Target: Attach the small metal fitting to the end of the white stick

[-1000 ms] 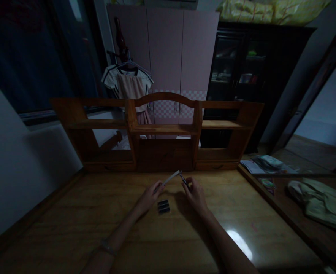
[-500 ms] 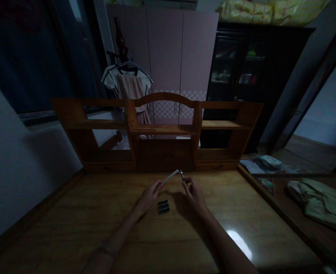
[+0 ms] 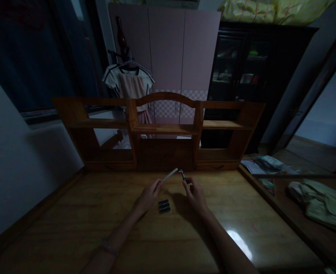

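My left hand point(image 3: 150, 195) is closed on one end of a thin whitish strip point(image 3: 170, 175), which slants up to the right. My right hand point(image 3: 195, 194) pinches a small dark tool with a shiny metal head point(image 3: 182, 174). The strip's far tip and the metal head are close together, with a narrow gap between them. Below and between the hands, three small dark cylinders point(image 3: 164, 206) lie side by side on the wooden tabletop point(image 3: 122, 236). Both hands are held over the table.
A wooden shelf unit point(image 3: 165, 130) stands along the table's back edge. To the right are papers point(image 3: 255, 166) and a light green cloth point(image 3: 322, 201) on a lower surface. Clothes point(image 3: 130, 82) hang before a pink wardrobe point(image 3: 168, 49). A dark cabinet point(image 3: 282, 68) stands behind.
The strip's tip and the metal head have moved slightly apart. The hands have barely moved, and the camera view has shifted a little.
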Demonstrator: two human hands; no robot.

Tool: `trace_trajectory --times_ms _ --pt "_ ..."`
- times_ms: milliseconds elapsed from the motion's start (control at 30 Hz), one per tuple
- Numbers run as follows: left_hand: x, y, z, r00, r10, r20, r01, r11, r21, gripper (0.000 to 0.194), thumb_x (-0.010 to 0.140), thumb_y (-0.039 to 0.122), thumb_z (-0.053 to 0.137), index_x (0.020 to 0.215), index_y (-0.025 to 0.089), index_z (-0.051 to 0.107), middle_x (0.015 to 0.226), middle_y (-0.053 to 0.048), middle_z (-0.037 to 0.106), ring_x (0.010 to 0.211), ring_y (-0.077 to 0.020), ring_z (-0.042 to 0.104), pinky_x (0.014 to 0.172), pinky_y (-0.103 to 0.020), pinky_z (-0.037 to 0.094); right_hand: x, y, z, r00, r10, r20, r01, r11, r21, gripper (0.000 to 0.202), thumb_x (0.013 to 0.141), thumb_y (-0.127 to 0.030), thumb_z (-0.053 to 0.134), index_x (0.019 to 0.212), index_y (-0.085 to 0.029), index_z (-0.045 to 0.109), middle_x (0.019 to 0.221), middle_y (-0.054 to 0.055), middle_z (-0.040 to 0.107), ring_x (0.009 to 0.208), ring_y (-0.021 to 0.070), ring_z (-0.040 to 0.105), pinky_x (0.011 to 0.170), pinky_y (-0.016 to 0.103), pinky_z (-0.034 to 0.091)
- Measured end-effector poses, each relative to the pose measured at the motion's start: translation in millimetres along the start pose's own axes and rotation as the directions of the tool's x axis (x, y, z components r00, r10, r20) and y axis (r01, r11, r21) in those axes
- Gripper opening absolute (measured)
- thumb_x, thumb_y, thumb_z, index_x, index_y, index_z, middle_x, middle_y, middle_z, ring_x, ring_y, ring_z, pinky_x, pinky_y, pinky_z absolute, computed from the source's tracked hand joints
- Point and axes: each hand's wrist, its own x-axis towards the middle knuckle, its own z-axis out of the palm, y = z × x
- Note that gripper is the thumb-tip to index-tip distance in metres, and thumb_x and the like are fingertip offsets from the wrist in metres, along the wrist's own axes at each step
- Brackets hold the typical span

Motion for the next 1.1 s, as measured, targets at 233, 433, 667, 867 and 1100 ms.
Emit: trace_trajectory --times_ms 233,433,667,867,1100 --pt "-2.5 7.1 -1.9 0.998 0.045 0.037 -0.044 0.999 -0.032 0.033 0.093 0.043 0.037 0.106 0.023 0.059 0.101 -0.003 0.065 0.094 -0.0202 0.06 0.081 -0.027 0.043 0.4 0.0 -0.3 1.0 -0.003 0.001 0.003 1.0 0.0 0.029 0.092 -0.043 0.039 0.091 -0.02 0.057 0.077 0.002 0.062 0.056 0.0142 0.052 0.056 0.026 0.037" --pt "-1.5 4.3 -1.6 1.0 0.014 0.014 -0.014 1.0 -0.025 0.034 0.093 0.043 0.035 0.105 0.022 0.058 0.098 -0.003 0.065 0.089 -0.0196 0.06 0.08 -0.027 0.043 -0.7 -0.3 -0.9 1.0 0.005 0.007 -0.005 1.0 -0.006 0.027 0.093 -0.042 0.039 0.091 -0.02 0.055 0.07 0.0 0.058 0.054 0.0131 0.049 0.053 0.025 0.034" --pt "-2.8 7.4 -3.0 0.999 0.028 0.039 -0.027 0.999 -0.025 0.035 0.093 0.045 0.035 0.106 0.021 0.058 0.099 -0.004 0.066 0.092 -0.0194 0.06 0.081 -0.027 0.043 -1.2 4.2 1.6 0.998 -0.002 0.066 0.002 1.0 -0.002 0.026 0.094 -0.04 0.037 0.091 -0.019 0.053 0.067 -0.001 0.055 0.055 0.0135 0.05 0.053 0.025 0.033" --pt "-4.2 13.2 -5.5 0.998 0.043 0.05 -0.043 0.999 -0.01 0.035 0.094 0.043 0.033 0.106 0.022 0.057 0.1 -0.004 0.065 0.092 -0.0191 0.06 0.082 -0.027 0.043 -1.7 6.5 3.2 0.995 -0.012 0.095 0.006 0.999 0.054 0.026 0.094 -0.039 0.035 0.093 -0.02 0.053 0.07 0.0 0.057 0.06 0.0144 0.053 0.057 0.025 0.036" --pt "-2.9 10.1 -3.0 0.998 0.063 0.022 -0.063 0.997 0.036 0.032 0.095 0.041 0.034 0.104 0.021 0.058 0.096 -0.004 0.065 0.087 -0.0183 0.06 0.078 -0.026 0.042 -3.2 3.8 0.9 0.993 -0.03 0.114 0.023 0.998 0.06 0.026 0.096 -0.038 0.032 0.093 -0.021 0.051 0.071 0.0 0.056 0.065 0.0151 0.055 0.063 0.026 0.038"
